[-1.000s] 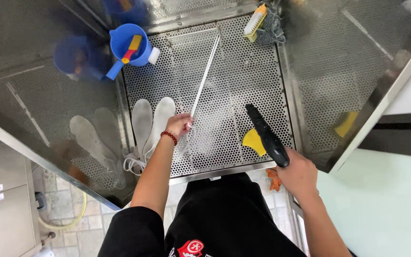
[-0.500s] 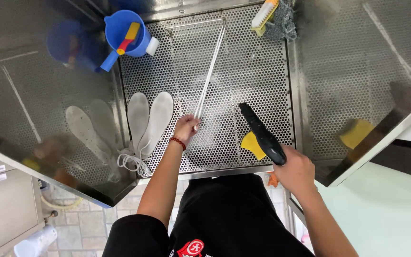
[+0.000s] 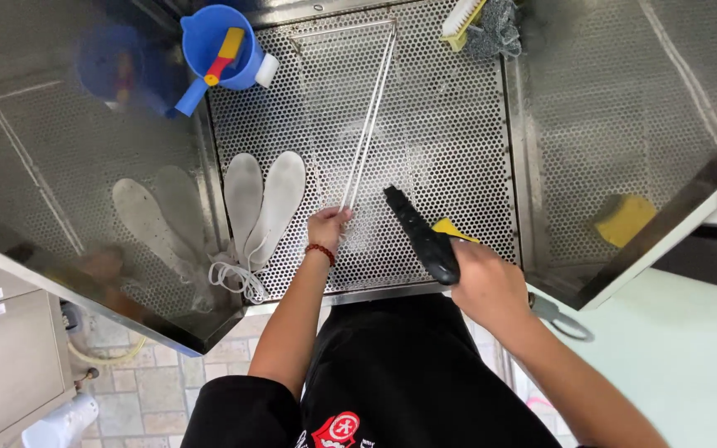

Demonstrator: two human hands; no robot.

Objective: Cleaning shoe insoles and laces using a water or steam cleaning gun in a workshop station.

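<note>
Perforated steel sink floor (image 3: 450,141): the largest item, walled by mirror-bright steel side panels (image 3: 641,108) that repeat whatever lies near them. The holes let water drain, which fits wet work being kept here.

Wire rack (image 3: 357,124): stood on edge, running from the floor's far edge toward its near edge, so its thin side faces you. Your left hand (image 3: 328,227) pinches its near end, fingers closed on the wires, apparently to keep it upright and steady.

Two white insoles (image 3: 260,207): flat, side by side, against the floor's left edge, well off the rack. A tangle of white laces (image 3: 230,275) lies at the near-left corner, touching the insoles' near ends.

Blue scoop cup (image 3: 213,41): far-left corner, with a red-and-yellow tool standing in it.

Black spray nozzle (image 3: 421,235): your right hand (image 3: 487,286) is wrapped fully around its grip, tip aimed at the rack's near end, just beside your left hand. A yellow part shows beneath it; I cannot tell what it is.

Scrub brush (image 3: 460,18) and steel scourer (image 3: 495,33): far-right corner, together.
</note>
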